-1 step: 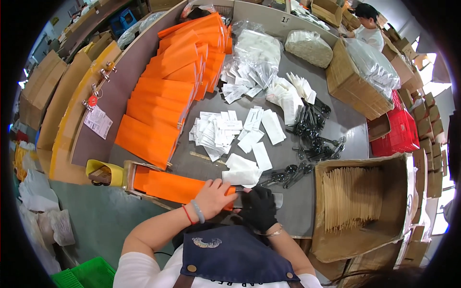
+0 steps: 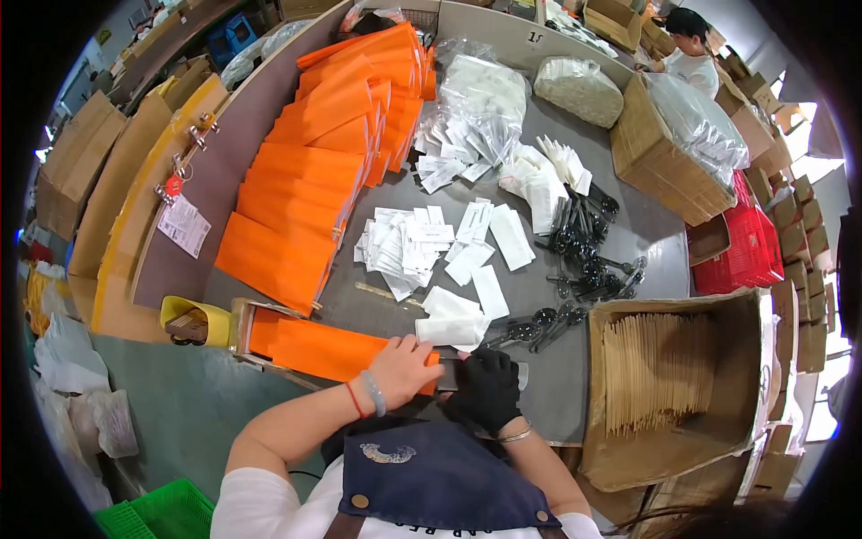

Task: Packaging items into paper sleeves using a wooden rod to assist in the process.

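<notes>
A long orange envelope (image 2: 328, 350) lies along the near edge of the table, its left end in a shallow wooden tray (image 2: 239, 331). My left hand (image 2: 402, 366) is closed on the envelope's right end, fingers over its far edge. Right beside it, my right hand (image 2: 489, 391) wears a black glove with bare fingertips showing. Its fingers are closed, and what they hold is mostly hidden. A greyish translucent piece (image 2: 523, 375) shows at the glove's right side. Folded white packets (image 2: 451, 319) lie just beyond both hands, with black long-handled tools (image 2: 530, 331) beside them.
Overlapping orange envelopes (image 2: 292, 216) line the left partition. White slips (image 2: 404, 247) and a plastic bag (image 2: 485, 94) occupy the middle and back. An open carton (image 2: 754, 404) of upright brown sheets stands right, near a red crate (image 2: 741, 256). A yellow bin (image 2: 211, 328) hangs left. Another person (image 2: 691, 58) is far right.
My right hand has shifted slightly to the right and covers more of the translucent piece. My left hand stays on the orange envelope.
</notes>
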Available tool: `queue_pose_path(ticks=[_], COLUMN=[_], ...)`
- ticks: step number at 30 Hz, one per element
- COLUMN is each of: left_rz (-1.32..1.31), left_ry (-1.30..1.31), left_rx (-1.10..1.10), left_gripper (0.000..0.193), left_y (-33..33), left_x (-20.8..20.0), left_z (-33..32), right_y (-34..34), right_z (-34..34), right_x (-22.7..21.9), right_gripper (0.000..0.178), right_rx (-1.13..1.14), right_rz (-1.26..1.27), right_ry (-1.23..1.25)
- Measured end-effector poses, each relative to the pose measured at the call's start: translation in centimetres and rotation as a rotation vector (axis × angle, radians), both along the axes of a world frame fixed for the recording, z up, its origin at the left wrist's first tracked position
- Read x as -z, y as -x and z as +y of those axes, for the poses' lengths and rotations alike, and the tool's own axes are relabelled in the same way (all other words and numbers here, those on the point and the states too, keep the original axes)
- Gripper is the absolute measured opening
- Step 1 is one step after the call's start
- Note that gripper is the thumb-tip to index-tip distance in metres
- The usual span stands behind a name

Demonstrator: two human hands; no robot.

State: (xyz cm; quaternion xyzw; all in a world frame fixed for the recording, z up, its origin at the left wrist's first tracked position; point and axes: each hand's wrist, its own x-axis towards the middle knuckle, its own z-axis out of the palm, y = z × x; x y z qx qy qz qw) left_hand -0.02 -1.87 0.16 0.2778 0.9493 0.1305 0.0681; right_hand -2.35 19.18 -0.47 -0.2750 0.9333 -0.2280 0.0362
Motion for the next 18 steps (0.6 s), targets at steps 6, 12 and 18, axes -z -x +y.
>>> queue_pose_path(ticks=[6,12,18], left_rz=[-0.05,0.355,0.087], left_ry=[0.096,0.217,-0.096], left_rx=[0.022,-0.348,-0.779], left_gripper=[0.015,0.026,0.086], left_y=[2.5,2.4,-2.9], left_x=[-5.2,-2.3,3.5], left_z=[-3.7,-9.7,-2.6], right_y=[1.1,0.9,0.9], right_z=[2.2,3.2,2.1], right_x=[-1.8,-3.1,-3.5], right_gripper=[0.054,0.05,0.047], right_rx=[-0.003,0.149,0.068], right_rz=[-0.05,-0.048,-0.026], right_ry=[-0.01,-0.026,-0.13])
